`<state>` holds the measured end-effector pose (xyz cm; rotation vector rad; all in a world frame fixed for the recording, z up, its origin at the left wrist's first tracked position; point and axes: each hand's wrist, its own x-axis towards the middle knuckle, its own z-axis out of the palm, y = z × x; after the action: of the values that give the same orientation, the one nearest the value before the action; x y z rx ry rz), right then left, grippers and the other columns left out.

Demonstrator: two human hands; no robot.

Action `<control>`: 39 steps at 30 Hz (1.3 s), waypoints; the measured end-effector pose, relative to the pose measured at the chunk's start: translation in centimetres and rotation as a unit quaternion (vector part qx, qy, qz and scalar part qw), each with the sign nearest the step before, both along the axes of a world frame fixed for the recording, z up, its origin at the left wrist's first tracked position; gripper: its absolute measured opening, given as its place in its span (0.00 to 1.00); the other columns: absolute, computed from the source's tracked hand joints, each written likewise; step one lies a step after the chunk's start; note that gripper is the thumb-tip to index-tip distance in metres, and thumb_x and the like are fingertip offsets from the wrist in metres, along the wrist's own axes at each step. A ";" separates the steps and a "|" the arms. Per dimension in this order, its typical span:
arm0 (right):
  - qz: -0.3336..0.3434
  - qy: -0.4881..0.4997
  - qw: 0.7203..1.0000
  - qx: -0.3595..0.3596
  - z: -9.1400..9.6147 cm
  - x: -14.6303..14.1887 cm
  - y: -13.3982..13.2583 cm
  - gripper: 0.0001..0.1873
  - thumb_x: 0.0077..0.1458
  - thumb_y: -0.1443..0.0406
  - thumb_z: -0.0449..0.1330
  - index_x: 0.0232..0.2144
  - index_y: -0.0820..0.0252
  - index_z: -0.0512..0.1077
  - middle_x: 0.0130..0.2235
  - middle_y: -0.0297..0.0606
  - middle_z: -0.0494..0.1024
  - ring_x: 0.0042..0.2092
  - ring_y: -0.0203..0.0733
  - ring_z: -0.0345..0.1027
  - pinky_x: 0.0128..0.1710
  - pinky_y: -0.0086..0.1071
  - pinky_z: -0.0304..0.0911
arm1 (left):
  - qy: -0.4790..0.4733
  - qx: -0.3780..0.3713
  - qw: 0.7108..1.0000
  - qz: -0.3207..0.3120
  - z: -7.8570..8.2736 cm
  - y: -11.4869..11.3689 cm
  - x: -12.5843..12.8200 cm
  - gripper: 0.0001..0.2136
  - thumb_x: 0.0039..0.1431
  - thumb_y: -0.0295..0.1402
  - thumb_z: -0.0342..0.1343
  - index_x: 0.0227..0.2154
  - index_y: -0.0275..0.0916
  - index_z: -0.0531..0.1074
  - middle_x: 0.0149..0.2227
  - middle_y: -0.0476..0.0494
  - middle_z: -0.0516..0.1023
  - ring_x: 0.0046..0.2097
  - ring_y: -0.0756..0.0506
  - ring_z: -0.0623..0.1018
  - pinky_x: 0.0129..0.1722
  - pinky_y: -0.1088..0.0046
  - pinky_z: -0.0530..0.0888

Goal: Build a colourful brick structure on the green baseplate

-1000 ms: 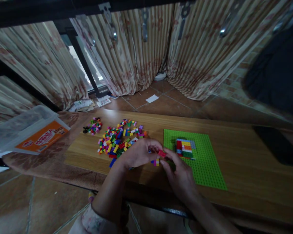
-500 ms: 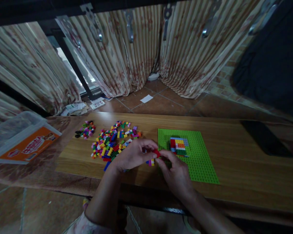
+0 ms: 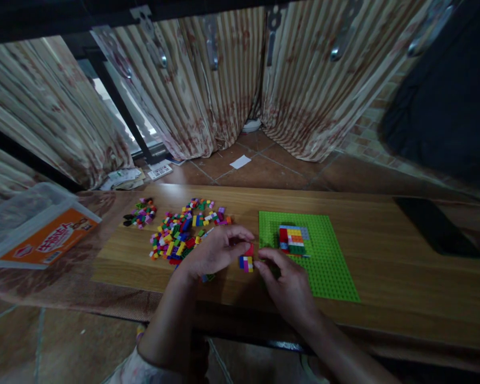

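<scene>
A red toy brick (image 3: 250,249) shows at the fingertips of my left hand (image 3: 220,249), which pinches it between thumb and fingers. Close by on the right, my right hand (image 3: 286,282) has thumb and index finger a little apart, with nothing visible between them. Below the red brick, a small group of blue, white, purple and yellow bricks (image 3: 246,264) lies between my hands. Beyond my right hand, a built block of coloured bricks (image 3: 293,240) sits on the green baseplate (image 3: 328,272). My left hand partly hides the pile of loose bricks (image 3: 176,234).
Small figures or parts (image 3: 142,213) lie heaped at the table's left. A clear plastic box (image 3: 44,226) with an orange label stands at the far left. On the wooden table (image 3: 384,277), a dark flat object (image 3: 436,226) lies at the right. Striped curtains (image 3: 216,80) hang behind.
My right fingers have come off the red brick and moved slightly apart from it. The brick stays with my left hand, and the small brick group below shows more fully.
</scene>
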<state>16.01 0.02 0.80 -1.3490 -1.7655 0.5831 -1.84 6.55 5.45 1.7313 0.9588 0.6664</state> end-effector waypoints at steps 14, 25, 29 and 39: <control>0.104 -0.146 0.983 0.046 -1.2 -0.1 0.4 0.22 0.54 0.68 0.60 0.52 0.54 0.67 0.50 0.41 0.75 0.51 0.51 0.64 0.50 0.49 0.62 | 0.126 0.028 0.991 -0.022 -0.3 0.5 -2.3 0.06 0.54 0.27 0.54 0.29 0.35 0.77 0.28 0.47 0.78 0.30 0.50 0.75 0.31 0.78 0.69; 0.079 -0.111 0.989 0.060 -1.2 -0.1 0.5 0.16 0.58 0.67 0.57 0.49 0.55 0.69 0.44 0.40 0.77 0.46 0.49 0.66 0.46 0.45 0.63 | 0.164 0.077 0.983 0.037 -0.4 0.6 -3.0 0.09 0.52 0.23 0.52 0.31 0.35 0.77 0.29 0.47 0.78 0.31 0.49 0.75 0.31 0.78 0.69; 0.068 -0.114 0.989 0.068 -1.1 0.0 0.4 0.15 0.58 0.67 0.57 0.49 0.55 0.69 0.43 0.40 0.77 0.46 0.49 0.66 0.47 0.45 0.63 | 0.179 0.106 0.975 0.076 -0.4 0.7 -3.1 0.11 0.52 0.23 0.52 0.35 0.36 0.76 0.31 0.46 0.78 0.31 0.49 0.75 0.31 0.77 0.69; 0.076 -0.126 0.987 0.058 -1.1 -0.3 0.4 0.14 0.57 0.65 0.59 0.47 0.55 0.70 0.43 0.41 0.77 0.45 0.49 0.67 0.44 0.45 0.64 | 0.301 0.153 0.941 0.018 -0.9 0.5 -0.9 0.09 0.49 0.24 0.56 0.33 0.40 0.78 0.36 0.44 0.79 0.38 0.44 0.77 0.39 0.72 0.69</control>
<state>15.70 0.42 -0.33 -1.2593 -2.0873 0.3959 -2.74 7.10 4.54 2.2647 1.3575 0.3116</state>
